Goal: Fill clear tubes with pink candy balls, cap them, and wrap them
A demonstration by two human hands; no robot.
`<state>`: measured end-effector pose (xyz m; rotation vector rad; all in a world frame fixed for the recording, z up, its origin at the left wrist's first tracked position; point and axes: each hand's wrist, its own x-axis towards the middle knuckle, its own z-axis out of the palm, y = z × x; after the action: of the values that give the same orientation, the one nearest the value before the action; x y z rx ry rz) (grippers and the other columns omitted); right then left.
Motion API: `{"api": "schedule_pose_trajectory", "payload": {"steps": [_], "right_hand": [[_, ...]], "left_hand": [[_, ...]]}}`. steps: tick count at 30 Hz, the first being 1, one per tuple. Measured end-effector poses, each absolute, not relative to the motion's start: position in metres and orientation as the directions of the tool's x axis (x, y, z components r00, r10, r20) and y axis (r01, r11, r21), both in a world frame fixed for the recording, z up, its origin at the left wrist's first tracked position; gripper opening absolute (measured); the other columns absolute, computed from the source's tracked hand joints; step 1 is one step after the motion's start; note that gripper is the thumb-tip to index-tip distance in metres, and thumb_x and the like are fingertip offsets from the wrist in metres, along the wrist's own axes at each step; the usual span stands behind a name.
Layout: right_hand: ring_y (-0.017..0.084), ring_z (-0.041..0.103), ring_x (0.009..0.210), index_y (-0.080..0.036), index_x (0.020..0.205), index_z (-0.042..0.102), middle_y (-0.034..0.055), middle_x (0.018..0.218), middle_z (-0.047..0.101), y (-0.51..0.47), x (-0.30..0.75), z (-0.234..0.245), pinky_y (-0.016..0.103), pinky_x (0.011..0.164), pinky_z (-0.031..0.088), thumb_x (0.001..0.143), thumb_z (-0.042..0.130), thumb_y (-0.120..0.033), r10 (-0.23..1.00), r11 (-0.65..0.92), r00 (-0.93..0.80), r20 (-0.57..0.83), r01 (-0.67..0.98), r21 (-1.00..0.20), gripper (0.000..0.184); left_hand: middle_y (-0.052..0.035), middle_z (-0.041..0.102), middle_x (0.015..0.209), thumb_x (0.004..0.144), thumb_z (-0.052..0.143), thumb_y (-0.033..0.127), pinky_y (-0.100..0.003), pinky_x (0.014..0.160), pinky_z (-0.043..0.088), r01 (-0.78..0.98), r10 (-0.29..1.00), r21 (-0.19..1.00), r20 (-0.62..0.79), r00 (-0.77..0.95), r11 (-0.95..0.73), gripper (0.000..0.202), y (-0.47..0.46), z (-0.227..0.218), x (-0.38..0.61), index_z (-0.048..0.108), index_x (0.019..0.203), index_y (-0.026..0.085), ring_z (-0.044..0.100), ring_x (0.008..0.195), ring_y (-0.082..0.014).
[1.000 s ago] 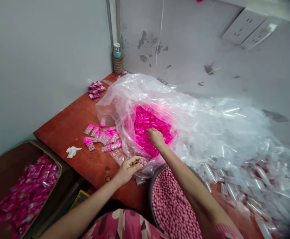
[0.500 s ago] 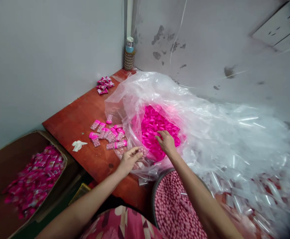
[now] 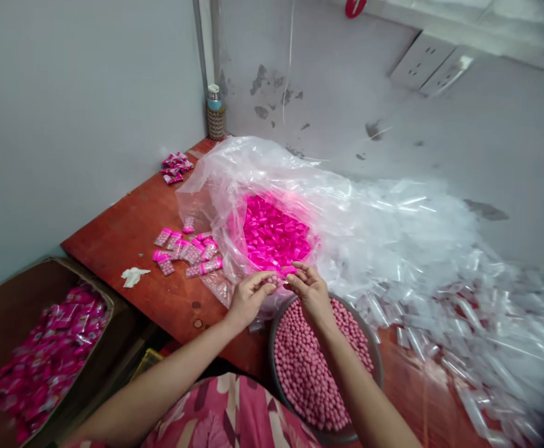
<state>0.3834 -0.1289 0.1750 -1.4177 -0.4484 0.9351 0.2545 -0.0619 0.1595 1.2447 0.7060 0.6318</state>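
Observation:
My left hand (image 3: 249, 300) is closed on a small clear container of pink balls (image 3: 272, 280). In my right hand (image 3: 310, 291) a bright pink cap (image 3: 287, 271) is pinched, held at the container's end; whether it is seated there I cannot tell. Just behind both hands, a clear plastic bag (image 3: 228, 233) lies open around a heap of pink caps (image 3: 274, 230). Below my right hand stands a grey bowl (image 3: 378, 367) full of pink balls (image 3: 309, 361). Filled, capped containers (image 3: 192, 252) lie in a loose group left of the bag.
Many clear empty tubes (image 3: 468, 311) spread over the right of the red table (image 3: 113, 227). A cardboard box (image 3: 106, 323) of pink packets (image 3: 61, 348) stands at lower left. More packets (image 3: 176, 167), a crumpled tissue (image 3: 134, 276) and a bottle (image 3: 214, 99) are on the table.
My right hand has come back from the cap heap to my left hand, bringing a pink cap to the container. The view has shifted to the right.

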Motion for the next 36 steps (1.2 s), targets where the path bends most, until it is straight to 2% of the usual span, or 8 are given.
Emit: {"api": "schedule_pose_trajectory", "payload": {"steps": [3,6,10,13,21,31,34,36], "right_hand": [[0.014,0.06,0.071,-0.02,0.098,0.055,0.0023,0.083,0.063,-0.138,0.374,0.178,0.029,0.066,0.05,0.068,0.065,-0.033,0.677,-0.045,0.679,-0.284,-0.347,-0.937,0.035],[0.014,0.059,0.07,-0.019,0.105,0.056,0.0024,0.084,0.063,-0.148,0.374,0.183,0.029,0.065,0.049,0.07,0.063,-0.033,0.675,-0.06,0.695,-0.248,-0.284,-0.957,0.038],[0.016,0.057,0.078,-0.021,0.109,0.057,0.0031,0.086,0.062,-0.169,0.389,0.195,0.033,0.073,0.046,0.074,0.059,-0.032,0.713,-0.138,0.7,-0.037,0.088,-0.986,0.037],[0.017,0.055,0.084,-0.026,0.111,0.057,0.0034,0.091,0.06,-0.184,0.398,0.207,0.034,0.078,0.044,0.076,0.059,-0.031,0.794,-0.114,0.579,0.186,0.443,-0.889,0.035],[0.016,0.056,0.071,-0.024,0.095,0.059,0.0027,0.077,0.06,-0.188,0.396,0.212,0.029,0.065,0.045,0.077,0.058,-0.03,0.934,-0.003,0.274,0.23,0.648,-0.762,0.019],[0.018,0.055,0.074,-0.023,0.098,0.06,0.0058,0.079,0.06,-0.193,0.381,0.203,0.03,0.066,0.045,0.081,0.053,-0.025,0.965,-0.001,0.189,0.18,0.692,-0.722,0.019],[0.019,0.058,0.081,-0.025,0.098,0.062,0.0051,0.088,0.064,-0.19,0.381,0.204,0.033,0.074,0.046,0.075,0.061,-0.026,0.944,-0.08,0.316,0.099,0.509,-0.857,0.023],[0.02,0.058,0.09,-0.027,0.103,0.06,0.0043,0.099,0.064,-0.192,0.381,0.203,0.036,0.081,0.045,0.072,0.064,-0.027,0.92,-0.113,0.392,-0.017,0.224,-0.968,0.032]], "left_hand": [[-0.0053,0.063,0.105,0.077,0.055,0.023,-0.034,0.09,0.043,-0.006,0.769,0.994,0.091,0.633,-0.113,0.026,-0.076,0.167,0.258,0.063,0.102,0.021,0.057,0.098,-0.0189],[-0.0049,0.06,0.114,0.08,0.052,0.022,-0.034,0.096,0.037,-0.051,0.68,0.966,0.214,0.701,-0.252,0.029,-0.089,0.173,0.26,0.06,0.108,0.022,0.053,0.106,-0.0181],[-0.0062,0.061,0.111,0.08,0.052,0.026,-0.034,0.092,0.041,-0.027,0.709,0.989,0.121,0.695,-0.143,0.03,-0.097,0.171,0.262,0.06,0.108,0.02,0.056,0.102,-0.019],[-0.0059,0.066,0.098,0.078,0.053,0.027,-0.032,0.083,0.046,0.019,0.719,0.997,0.036,0.695,-0.068,0.027,-0.095,0.169,0.263,0.063,0.103,0.019,0.06,0.09,-0.019],[-0.0043,0.068,0.093,0.077,0.055,0.026,-0.028,0.078,0.045,0.016,0.612,0.99,0.072,0.788,-0.138,0.024,-0.085,0.175,0.257,0.066,0.098,0.02,0.062,0.084,-0.0184],[-0.0049,0.07,0.089,0.074,0.058,0.025,-0.029,0.075,0.046,0.039,0.583,0.998,-0.002,0.813,-0.051,0.02,-0.084,0.165,0.247,0.069,0.09,0.019,0.063,0.08,-0.0191],[-0.0061,0.069,0.09,0.07,0.062,0.028,-0.031,0.078,0.046,0.01,0.635,0.971,-0.164,0.755,0.239,0.024,-0.09,0.164,0.248,0.069,0.09,0.016,0.062,0.082,-0.0206],[-0.0071,0.069,0.089,0.07,0.062,0.032,-0.032,0.074,0.048,-0.06,0.607,0.867,-0.295,0.738,0.494,0.03,-0.093,0.163,0.248,0.067,0.094,0.015,0.063,0.077,-0.0198]]}}
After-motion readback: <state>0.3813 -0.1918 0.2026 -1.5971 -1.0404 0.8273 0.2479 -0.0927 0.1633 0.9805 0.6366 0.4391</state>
